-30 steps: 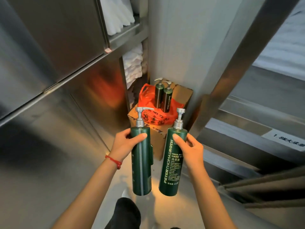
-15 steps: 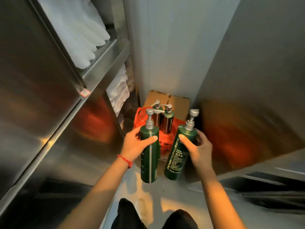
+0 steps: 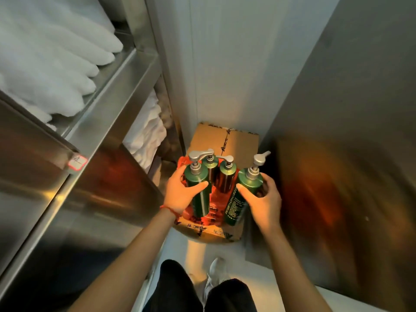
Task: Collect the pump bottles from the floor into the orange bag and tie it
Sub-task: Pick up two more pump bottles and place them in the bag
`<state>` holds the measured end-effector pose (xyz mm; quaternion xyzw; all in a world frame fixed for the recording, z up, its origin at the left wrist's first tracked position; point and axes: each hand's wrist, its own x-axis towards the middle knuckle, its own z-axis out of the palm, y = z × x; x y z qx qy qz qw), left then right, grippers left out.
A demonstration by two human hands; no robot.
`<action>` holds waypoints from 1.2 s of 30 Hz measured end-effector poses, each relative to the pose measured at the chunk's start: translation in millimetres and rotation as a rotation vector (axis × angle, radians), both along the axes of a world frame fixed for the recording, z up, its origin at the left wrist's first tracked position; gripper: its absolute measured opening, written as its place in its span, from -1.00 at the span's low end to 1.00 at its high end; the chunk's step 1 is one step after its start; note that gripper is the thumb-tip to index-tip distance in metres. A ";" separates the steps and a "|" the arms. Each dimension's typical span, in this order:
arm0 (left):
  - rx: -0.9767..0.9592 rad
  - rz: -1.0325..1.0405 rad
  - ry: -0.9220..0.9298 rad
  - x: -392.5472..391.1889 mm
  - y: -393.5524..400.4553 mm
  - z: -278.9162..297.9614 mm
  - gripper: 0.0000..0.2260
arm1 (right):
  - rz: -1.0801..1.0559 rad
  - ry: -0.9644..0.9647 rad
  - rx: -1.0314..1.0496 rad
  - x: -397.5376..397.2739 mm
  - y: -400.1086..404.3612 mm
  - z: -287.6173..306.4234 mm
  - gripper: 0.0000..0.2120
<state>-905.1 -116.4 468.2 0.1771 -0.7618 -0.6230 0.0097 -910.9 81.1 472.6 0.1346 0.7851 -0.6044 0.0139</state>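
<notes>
My left hand (image 3: 182, 194) grips a dark green pump bottle (image 3: 199, 194) and my right hand (image 3: 265, 199) grips a second green pump bottle (image 3: 239, 203) with white lettering. I hold both upright over the orange bag (image 3: 213, 199), which lies open on a cardboard box (image 3: 225, 140). Two more green pump bottles (image 3: 226, 176) stand upright inside the bag, just behind the two in my hands. Much of the bag is hidden by the bottles and my hands.
A steel shelving unit (image 3: 108, 91) with stacked white towels (image 3: 51, 64) lines the left side. A steel panel (image 3: 349, 154) closes the right, a pale wall the back. My legs and a white shoe (image 3: 216, 269) stand on the narrow floor strip in front of the box.
I have stepped closer and both hands have carried their bottles forward and down, from in front of the box to directly over the orange bag beside the two standing bottles.
</notes>
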 end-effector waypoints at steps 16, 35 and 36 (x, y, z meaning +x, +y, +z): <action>-0.096 -0.048 -0.094 -43.6 -12.8 -75.2 -0.41 | -0.183 -0.078 0.059 -33.0 -28.1 -52.7 -0.41; -0.039 -0.180 -0.143 -46.0 -8.1 -116.3 -0.47 | 0.008 -0.178 0.062 -25.7 -28.5 -106.7 -0.42; -0.037 -0.181 -0.156 -43.8 -8.9 -118.2 -0.47 | 0.016 -0.185 0.065 -24.0 -27.8 -108.6 -0.42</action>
